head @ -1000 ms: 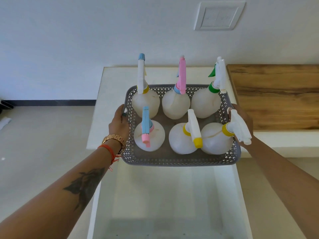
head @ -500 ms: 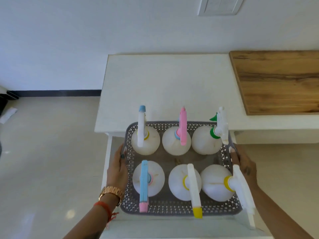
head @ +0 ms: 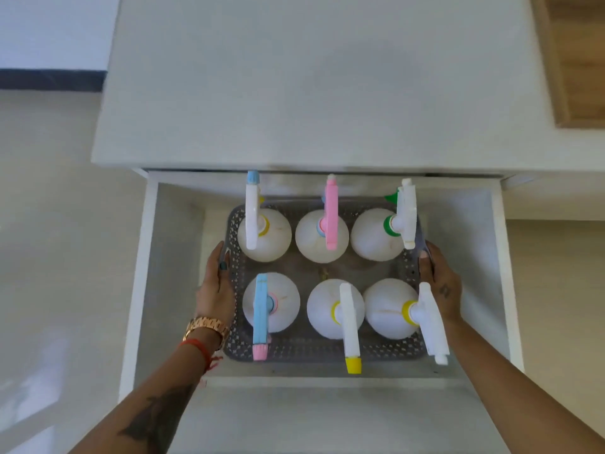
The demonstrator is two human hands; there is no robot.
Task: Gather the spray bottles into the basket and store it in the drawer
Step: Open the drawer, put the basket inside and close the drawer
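A grey perforated basket (head: 304, 350) sits low inside the open white drawer (head: 144, 273). It holds several white spray bottles in two rows: a pink-headed one (head: 322, 235) at the back middle, a blue-headed one (head: 271, 304) at the front left, a yellow-nozzled one (head: 334, 311) at the front middle. My left hand (head: 214, 286) grips the basket's left rim. My right hand (head: 440, 285) grips its right rim. Whether the basket rests on the drawer floor is hidden.
The white cabinet top (head: 311, 86) lies just beyond the drawer. A wooden board (head: 576, 57) sits on it at the far right. Pale floor (head: 49, 257) runs along the left of the cabinet, and the drawer's front panel (head: 327, 417) is nearest me.
Both hands have lowered the basket from above the cabinet top down into the open drawer. The view has tilted downward.
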